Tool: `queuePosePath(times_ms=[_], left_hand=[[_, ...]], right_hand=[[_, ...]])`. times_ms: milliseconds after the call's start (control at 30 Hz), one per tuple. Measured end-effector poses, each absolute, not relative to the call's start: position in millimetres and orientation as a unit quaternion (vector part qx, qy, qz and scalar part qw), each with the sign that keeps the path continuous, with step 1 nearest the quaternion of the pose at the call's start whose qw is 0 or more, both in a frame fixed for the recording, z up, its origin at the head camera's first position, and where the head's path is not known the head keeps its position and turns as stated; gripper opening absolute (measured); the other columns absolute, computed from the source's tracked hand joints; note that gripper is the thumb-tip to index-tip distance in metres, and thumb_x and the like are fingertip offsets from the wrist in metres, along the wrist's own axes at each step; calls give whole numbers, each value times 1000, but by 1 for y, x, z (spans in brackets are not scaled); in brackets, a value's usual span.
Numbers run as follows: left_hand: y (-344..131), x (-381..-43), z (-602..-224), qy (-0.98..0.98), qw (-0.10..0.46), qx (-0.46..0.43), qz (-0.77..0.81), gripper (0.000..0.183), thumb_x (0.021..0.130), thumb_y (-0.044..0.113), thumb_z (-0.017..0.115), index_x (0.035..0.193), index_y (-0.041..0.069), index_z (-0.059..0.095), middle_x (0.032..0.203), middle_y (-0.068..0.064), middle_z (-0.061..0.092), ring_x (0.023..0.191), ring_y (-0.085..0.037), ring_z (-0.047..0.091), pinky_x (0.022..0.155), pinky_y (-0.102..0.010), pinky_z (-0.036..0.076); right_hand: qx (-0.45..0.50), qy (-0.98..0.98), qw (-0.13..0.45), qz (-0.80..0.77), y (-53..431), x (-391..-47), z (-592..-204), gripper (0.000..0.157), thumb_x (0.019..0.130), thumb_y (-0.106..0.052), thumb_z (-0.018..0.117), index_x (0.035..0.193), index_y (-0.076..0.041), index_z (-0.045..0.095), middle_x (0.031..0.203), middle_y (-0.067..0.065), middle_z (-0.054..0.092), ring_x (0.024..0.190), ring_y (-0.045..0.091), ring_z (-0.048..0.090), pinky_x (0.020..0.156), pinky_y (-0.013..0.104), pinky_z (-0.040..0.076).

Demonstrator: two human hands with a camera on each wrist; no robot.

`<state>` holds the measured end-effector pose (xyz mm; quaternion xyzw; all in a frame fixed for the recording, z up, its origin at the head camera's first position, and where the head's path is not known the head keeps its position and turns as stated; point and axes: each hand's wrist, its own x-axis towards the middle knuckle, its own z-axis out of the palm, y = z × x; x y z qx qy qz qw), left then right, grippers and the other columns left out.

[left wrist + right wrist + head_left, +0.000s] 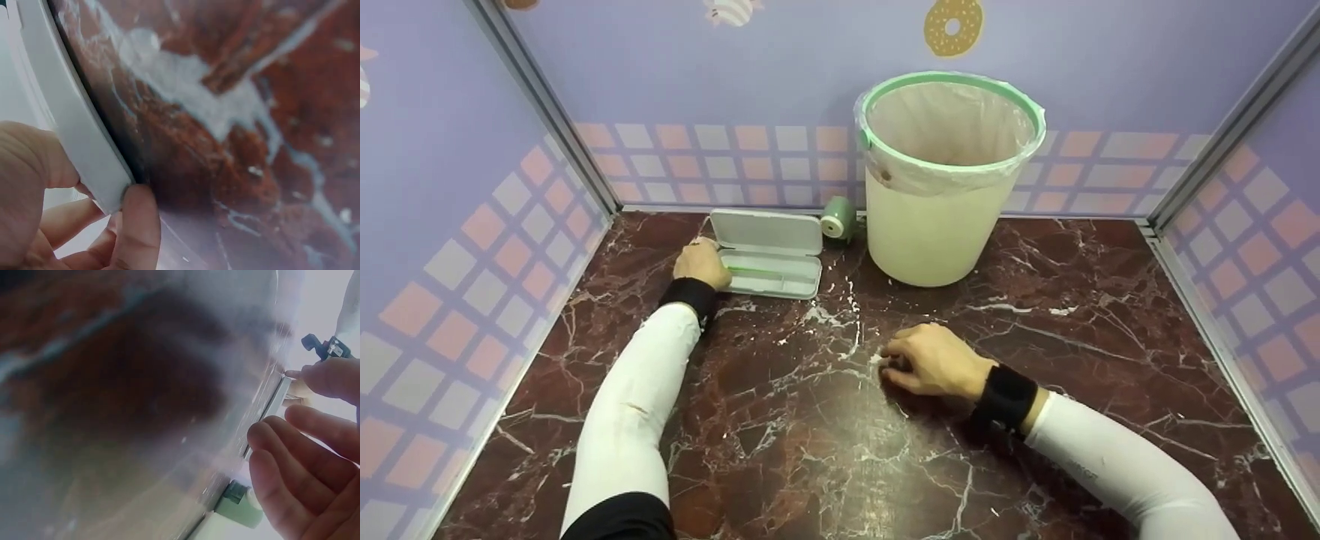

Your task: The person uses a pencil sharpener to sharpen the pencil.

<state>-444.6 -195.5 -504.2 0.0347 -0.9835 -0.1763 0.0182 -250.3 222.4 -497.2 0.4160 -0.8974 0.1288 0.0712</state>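
Note:
At the left back of the table lies a pale pencil case [804, 280] with its lid [769, 231] raised. A green pencil [756, 271] lies inside. My left hand [701, 264] grips the left end of the case; in the left wrist view, the fingers [138, 225] curl around its corner [109, 183]. My right hand [937, 361] rests at the table's middle, fingers loosely bent. The right wrist view shows nothing in its fingers [267, 475]. A green sharpener [838, 219] with a round hole in its face stands just right of the case.
A cream waste bin [934, 232] with a green rim and a clear liner stands at the back, right of the sharpener. Small white scraps [853, 296] are scattered across the dark red marbled table [780, 450]. Patterned walls [675, 67] enclose the back and sides.

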Motion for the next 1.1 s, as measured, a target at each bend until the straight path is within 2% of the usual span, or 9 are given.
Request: queuePosePath(times_ms=[100,200,333,533,667,833,867,1100], left_hand=[[-186,-430,-491,-989,-2,22,-145,74,82,13,72,149,-14,57,141,-44,67,130,-63,69,111,-68,58],[-181,-425,-489,-993,-18,-1,-117,71,81,14,73,142,-19,59,136,-45,69,126,-62,72,108,-69,60],[-171,-413,-487,-995,-47,-11,-92,55,82,15,69,130,-13,71,133,-41,73,124,-58,74,101,-69,63],[-164,-399,-487,-994,-72,-20,-76,54,83,16,67,129,-12,72,137,-39,72,127,-57,74,102,-70,63],[-162,-393,-492,-994,-78,-41,-70,48,79,20,69,117,-9,76,132,-36,75,121,-54,76,96,-66,65],[-157,-376,-491,-991,-95,-57,-78,45,77,22,68,110,-6,76,127,-35,77,116,-52,77,94,-66,65],[-153,-368,-485,-990,-106,-55,-80,44,78,21,67,111,-7,75,129,-35,77,119,-52,76,97,-67,64],[-144,-354,-488,-988,-118,-68,-74,45,76,22,70,110,-7,74,125,-35,77,115,-53,77,95,-68,65]], right_hand=[[417,-896,66,137,217,-253,-497,17,97,-30,83,101,-14,80,90,1,80,74,16,73,73,37,66],[416,-895,69,142,214,-257,-496,19,96,-28,83,106,-12,82,94,2,82,76,17,76,75,39,67],[414,-897,74,138,209,-263,-493,18,96,-26,82,106,-11,82,92,3,81,75,17,75,74,39,67],[409,-898,86,138,200,-274,-487,15,95,-26,81,97,-11,78,84,2,77,70,17,70,67,39,63],[393,-904,94,140,195,-279,-485,17,94,-25,82,100,-9,80,86,4,78,72,20,71,71,44,64],[381,-909,97,140,190,-283,-484,16,93,-23,81,100,-10,80,88,4,78,75,23,74,74,47,65],[380,-909,97,141,190,-283,-484,15,93,-23,80,101,-9,80,88,4,78,76,23,74,74,47,65],[374,-907,103,164,185,-291,-484,18,92,-14,81,108,-7,83,99,7,82,86,26,79,81,46,67]])
